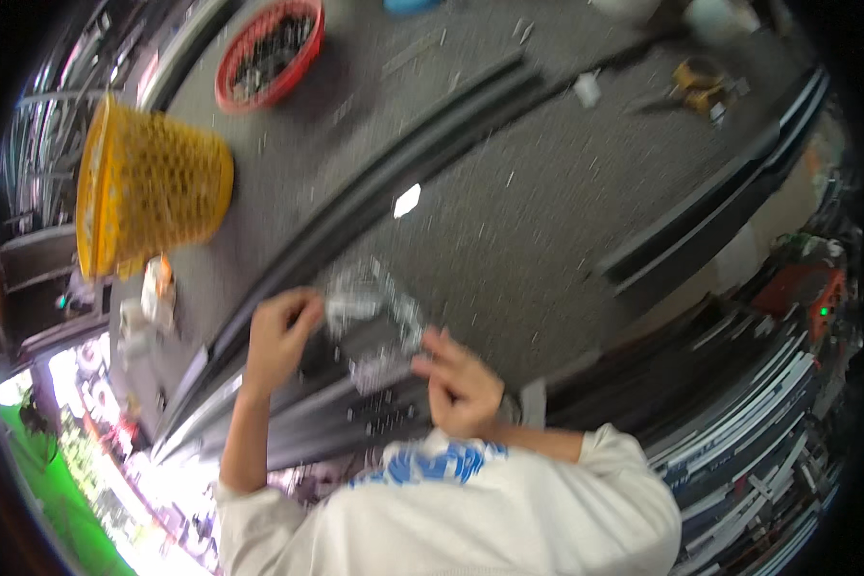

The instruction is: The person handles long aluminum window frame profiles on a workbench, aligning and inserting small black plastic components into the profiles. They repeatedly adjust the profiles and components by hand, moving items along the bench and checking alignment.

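Observation:
A clear, crinkled plastic bag (360, 300) stretches between my two hands over dark metal profiles. My left hand (283, 331) is closed, its thumb and fingers pinched at the bag's left edge. At the lower right edge of the bag, the bent fingers of my right hand (461, 384) grip the plastic; motion blur softens the fingertips. Small dark pieces (384, 411), too blurred to name, show just below the bag, in front of my chest. A dark band circles my right wrist.
Long dark profiles (403, 144) cross the grey work surface (538, 221) diagonally. A yellow perforated basket (163, 187) stands left, near a red basket (271, 56) of dark parts. Tape rolls (701, 84) lie far right. More profiles (720, 211) and stacked strips (739, 451) are on the right.

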Available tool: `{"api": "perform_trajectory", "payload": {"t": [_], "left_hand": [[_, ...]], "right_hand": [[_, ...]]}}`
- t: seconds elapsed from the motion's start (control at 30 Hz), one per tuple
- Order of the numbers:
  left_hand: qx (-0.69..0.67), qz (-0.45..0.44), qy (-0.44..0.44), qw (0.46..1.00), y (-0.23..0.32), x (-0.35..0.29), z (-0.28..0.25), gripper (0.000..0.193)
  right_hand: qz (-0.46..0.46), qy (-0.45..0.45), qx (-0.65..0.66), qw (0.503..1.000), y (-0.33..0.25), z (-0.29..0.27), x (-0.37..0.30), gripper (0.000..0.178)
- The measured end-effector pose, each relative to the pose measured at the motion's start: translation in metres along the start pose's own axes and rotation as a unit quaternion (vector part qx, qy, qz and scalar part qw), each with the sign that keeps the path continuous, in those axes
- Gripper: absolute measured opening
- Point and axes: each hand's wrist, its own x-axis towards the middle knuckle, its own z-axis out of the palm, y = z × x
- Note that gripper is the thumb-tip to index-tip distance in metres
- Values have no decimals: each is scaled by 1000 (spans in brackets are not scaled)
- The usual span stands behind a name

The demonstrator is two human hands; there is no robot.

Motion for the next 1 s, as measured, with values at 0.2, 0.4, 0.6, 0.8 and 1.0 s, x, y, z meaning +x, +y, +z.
{"api": "perform_trajectory", "payload": {"t": [0.2, 0.4, 0.6, 0.8, 1.0], "left_hand": [[-7, 33, 9, 999, -3, 4, 1, 22], [9, 99, -12, 995, -14, 12, -6, 29], [34, 106, -40, 993, -10, 11, -7, 35], [8, 169, -10, 986, -13, -15, -7, 41], [30, 237, 180, 954, -42, -73, -5, 52]], "right_hand": [[43, 39, 15, 998, -9, 9, -2, 28], [57, 86, 60, 993, -3, 18, -7, 24], [54, 64, 8, 997, -9, 18, 1, 25], [51, -100, -61, 992, -23, -11, 7, 48], [132, -77, 27, 988, -8, -13, 3, 47]]}}
